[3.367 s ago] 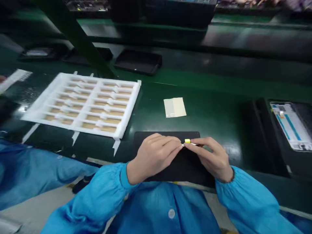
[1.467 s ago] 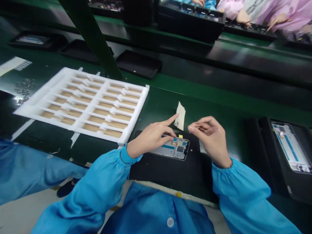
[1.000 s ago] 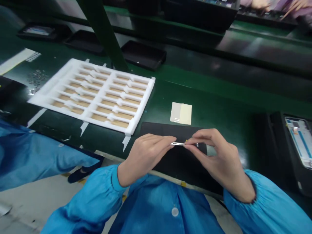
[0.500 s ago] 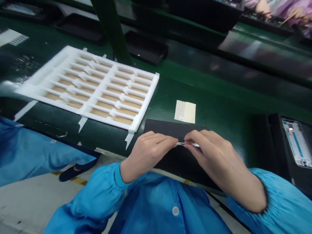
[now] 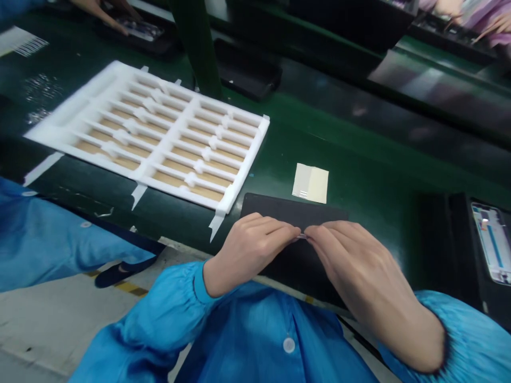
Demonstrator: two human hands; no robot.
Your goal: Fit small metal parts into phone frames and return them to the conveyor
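A thin, light-coloured piece (image 5: 302, 236), seen edge-on, is pinched between my two hands over a black mat (image 5: 295, 208). My left hand (image 5: 253, 247) grips its left end with thumb and fingertips. The fingers of my right hand (image 5: 357, 255) close on it from the right, very near the left fingertips. Most of the piece is hidden behind the fingers, so its kind cannot be told. Just beyond the mat lies a small backing sheet (image 5: 318, 185), part grey and part cream, with a few thin strips on its grey half.
A white foam tray (image 5: 187, 109) with slotted compartments is taped down at left. Small shiny parts (image 5: 42, 88) lie past it. A phone frame (image 5: 492, 242) rests in a black tray at right. A co-worker's hands (image 5: 106, 16) reach over another black tray at the upper left.
My right hand has moved in against the left fingertips, covering more of the piece. A co-worker's hands have appeared at the upper left. The view has shifted slightly.
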